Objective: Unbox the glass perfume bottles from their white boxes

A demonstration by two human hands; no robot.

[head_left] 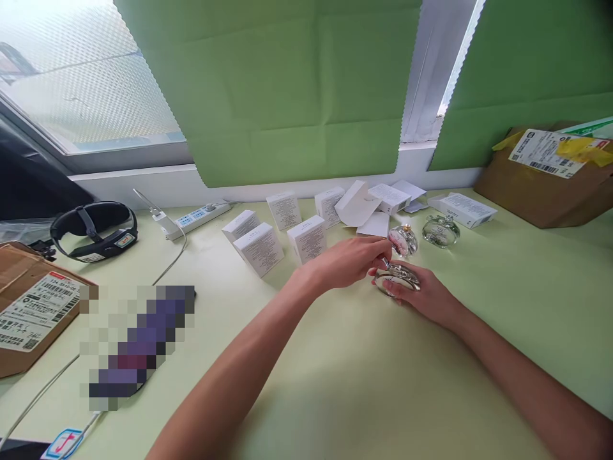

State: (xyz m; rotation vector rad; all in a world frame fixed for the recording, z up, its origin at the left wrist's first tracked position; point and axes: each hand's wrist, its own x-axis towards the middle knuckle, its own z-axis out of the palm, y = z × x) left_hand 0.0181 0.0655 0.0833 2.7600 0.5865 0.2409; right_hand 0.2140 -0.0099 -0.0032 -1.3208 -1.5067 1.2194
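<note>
A small round clear glass perfume bottle (pixel 397 278) lies in my right hand (pixel 426 297), which cups it from below just above the pale green table (pixel 364 383). My left hand (pixel 352 259) reaches across, and its fingertips pinch the bottle's silver neck at the top. Two more round glass bottles stand just behind: one with a gold cap and pink label (pixel 403 240), one plain clear one (pixel 440 230). Several small white boxes (pixel 306 238) stand behind my left hand.
A brown parcel with yellow tape (pixel 550 172) sits at the far right, another labelled parcel (pixel 29 306) at the left edge. A black head strap (pixel 96 230), a white power strip (pixel 198 217) with cable, and a blurred dark object (pixel 136 345) lie on the left.
</note>
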